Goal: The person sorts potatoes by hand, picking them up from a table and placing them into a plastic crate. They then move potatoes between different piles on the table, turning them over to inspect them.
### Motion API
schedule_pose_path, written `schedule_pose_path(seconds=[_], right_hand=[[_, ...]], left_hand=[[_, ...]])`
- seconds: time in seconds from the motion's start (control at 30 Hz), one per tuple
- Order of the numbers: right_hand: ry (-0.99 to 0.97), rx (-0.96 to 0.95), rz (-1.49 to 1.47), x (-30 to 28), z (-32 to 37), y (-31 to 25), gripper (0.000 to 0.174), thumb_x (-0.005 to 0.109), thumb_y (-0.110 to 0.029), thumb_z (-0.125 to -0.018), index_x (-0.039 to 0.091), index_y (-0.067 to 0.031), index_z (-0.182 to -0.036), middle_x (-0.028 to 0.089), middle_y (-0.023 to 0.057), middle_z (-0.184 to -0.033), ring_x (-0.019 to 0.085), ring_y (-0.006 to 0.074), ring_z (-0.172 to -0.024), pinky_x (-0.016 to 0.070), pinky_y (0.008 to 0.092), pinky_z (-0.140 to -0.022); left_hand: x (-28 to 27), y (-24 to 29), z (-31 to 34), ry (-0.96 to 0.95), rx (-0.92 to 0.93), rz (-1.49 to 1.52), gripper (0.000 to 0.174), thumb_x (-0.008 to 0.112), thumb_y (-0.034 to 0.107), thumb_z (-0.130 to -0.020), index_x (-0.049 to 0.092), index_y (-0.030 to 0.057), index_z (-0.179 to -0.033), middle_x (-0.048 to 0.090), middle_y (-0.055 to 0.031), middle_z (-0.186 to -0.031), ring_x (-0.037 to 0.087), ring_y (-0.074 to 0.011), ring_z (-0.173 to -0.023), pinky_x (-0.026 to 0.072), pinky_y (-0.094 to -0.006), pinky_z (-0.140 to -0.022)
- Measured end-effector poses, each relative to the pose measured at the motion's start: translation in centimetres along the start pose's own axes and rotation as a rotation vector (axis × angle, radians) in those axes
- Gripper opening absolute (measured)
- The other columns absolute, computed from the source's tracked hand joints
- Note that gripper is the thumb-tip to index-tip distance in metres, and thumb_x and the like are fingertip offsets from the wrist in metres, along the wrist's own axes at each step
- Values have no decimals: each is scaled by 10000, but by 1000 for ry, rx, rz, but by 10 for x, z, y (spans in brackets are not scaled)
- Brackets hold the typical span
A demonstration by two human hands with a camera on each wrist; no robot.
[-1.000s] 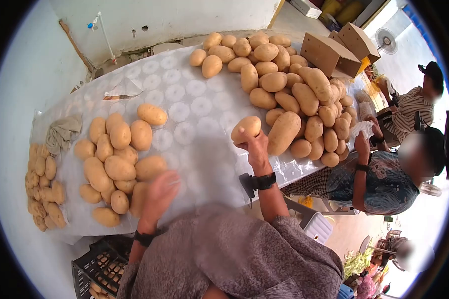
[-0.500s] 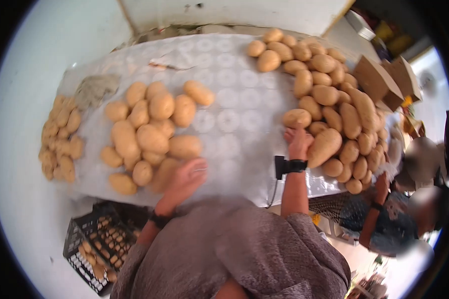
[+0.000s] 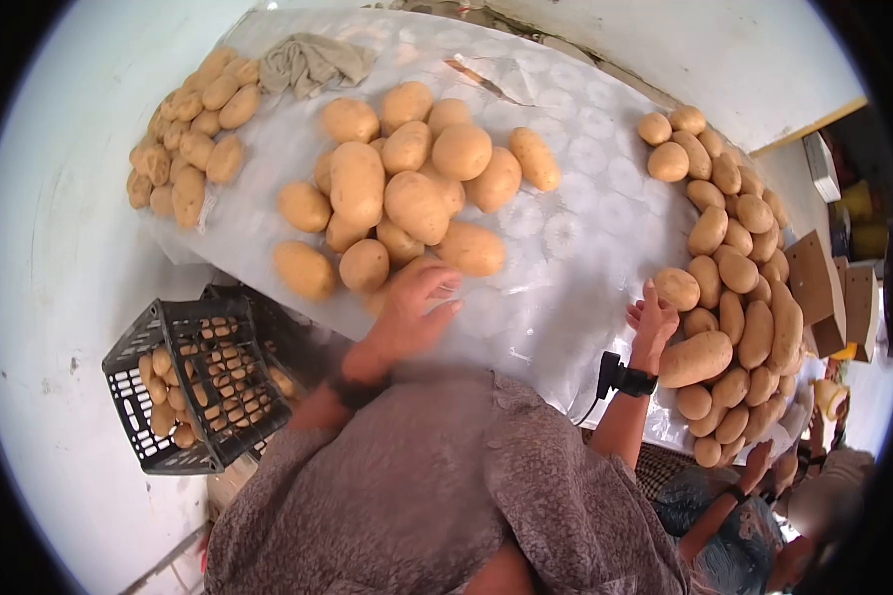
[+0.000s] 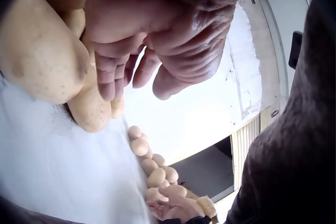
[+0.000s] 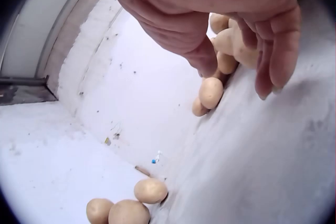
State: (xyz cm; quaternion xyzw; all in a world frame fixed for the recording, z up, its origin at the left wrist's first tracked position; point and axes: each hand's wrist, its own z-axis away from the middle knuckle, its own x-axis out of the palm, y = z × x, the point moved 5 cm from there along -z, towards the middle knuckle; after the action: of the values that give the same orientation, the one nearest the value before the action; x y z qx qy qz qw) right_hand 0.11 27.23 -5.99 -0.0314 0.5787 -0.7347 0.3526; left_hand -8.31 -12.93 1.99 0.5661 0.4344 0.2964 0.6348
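The left hand (image 3: pixel 412 307) rests at the near edge of the middle potato group (image 3: pixel 417 206), partly covering a potato; its fingers are loosely bent around nothing. In the left wrist view, large potatoes (image 4: pixel 39 45) lie beside the left hand (image 4: pixel 157 29). At the left edge of the right-hand pile (image 3: pixel 754 332), the right hand (image 3: pixel 653 325) is just below an oval potato (image 3: pixel 677 289), index finger extended. The right wrist view shows the right hand (image 5: pixel 226 19) with thumb and fingers apart and nothing between them.
Smaller potatoes (image 3: pixel 191 139) lie at the table's far left, beside a grey cloth (image 3: pixel 316 65). A black crate (image 3: pixel 184 382) of potatoes stands below the left edge. Torn plastic (image 3: pixel 511 79) marks the back of the covered table (image 3: pixel 566 233). Cardboard boxes (image 3: pixel 816 297) and another person (image 3: pixel 719 521) are at right.
The right hand carried a potato to the pile's left edge and let it go. The left hand stays by the middle group. The head view has turned left, showing more of the crate.
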Motion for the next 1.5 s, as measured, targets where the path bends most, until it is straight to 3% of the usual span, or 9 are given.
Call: schedule_pose_path(seconds=[0.17, 0.37, 0.5, 0.8, 1.1, 1.33, 1.4, 1.43, 1.5], right_hand=[[-186, -223, 93, 56, 53, -45, 541, 736, -277, -836, 534, 128, -1132, 669, 203, -890, 680, 202, -695, 550, 280, -559], [-589, -712, 268, 147, 138, -99, 660, 828, -180, -734, 504, 9, -1277, 660, 194, -1088, 676, 234, -895, 548, 347, -710], [-702, -1055, 388, 189, 184, -132, 740, 812, -272, -725, 460, 3, -1314, 635, 221, -1094, 667, 321, -914, 544, 384, -750], [-657, -1380, 602, 261, 219, -143, 756, 777, -280, -703, 420, 22, -1297, 597, 223, -994, 606, 365, -874, 512, 410, -671], [-630, -1242, 906, 291, 228, -141, 808, 832, -327, -620, 435, -3, -1246, 607, 208, -954, 599, 346, -889, 515, 409, -735], [-632, -1266, 785, 283, 219, -154, 816, 813, -295, -635, 423, 10, -1284, 613, 213, -1010, 613, 347, -900, 519, 397, -767], [-867, -942, 592, 269, 207, -163, 759, 789, -231, -683, 426, 23, -1299, 614, 178, -1097, 614, 310, -1011, 510, 394, -842], [-849, -937, 592, 267, 194, -158, 759, 789, -231, -683, 426, 23, -1299, 614, 178, -1097, 614, 310, -1011, 510, 394, -842], [-1229, -490, -38, 267, 168, -140, 799, 785, -199, -702, 389, 39, -1354, 563, 164, -1206, 577, 271, -1105, 509, 381, -848]], left_hand=[[-24, 6, 16, 183, 121, -334, 314, 666, -13, -768, 616, -3, -1078, 596, -158, -1117, 618, -258, -1009, 526, -325, -814], [-43, 19, 41, 504, 315, -617, 339, 660, -17, -747, 620, -7, -1083, 585, -180, -1126, 593, -363, -1019, 491, -397, -876], [-51, 23, 46, 528, 292, -700, 355, 653, -19, -747, 607, -21, -1099, 547, -203, -1196, 551, -386, -1096, 458, -419, -932], [-51, -13, 48, 617, 63, -666, 629, 700, 46, -733, 458, 6, -1313, 318, -239, -1414, 374, -415, -1281, 330, -458, -1072], [-45, -11, 43, 545, -4, -731, 728, 732, 106, -709, 423, 26, -1363, 259, -264, -1437, 302, -450, -1318, 274, -490, -1103], [-43, -7, 38, 541, -9, -749, 744, 762, 112, -680, 452, 51, -1353, 248, -272, -1452, 254, -470, -1355, 246, -505, -1119], [-39, -7, 36, 525, -1, -755, 749, 769, 112, -672, 458, 57, -1351, 245, -273, -1457, 245, -471, -1362, 241, -506, -1122], [-38, -8, 37, 532, -18, -769, 754, 774, 113, -666, 461, 59, -1350, 246, -270, -1459, 241, -469, -1366, 240, -507, -1122], [-37, -9, 35, 518, -9, -772, 759, 779, 113, -661, 463, 62, -1349, 246, -268, -1461, 237, -466, -1370, 240, -508, -1123]])
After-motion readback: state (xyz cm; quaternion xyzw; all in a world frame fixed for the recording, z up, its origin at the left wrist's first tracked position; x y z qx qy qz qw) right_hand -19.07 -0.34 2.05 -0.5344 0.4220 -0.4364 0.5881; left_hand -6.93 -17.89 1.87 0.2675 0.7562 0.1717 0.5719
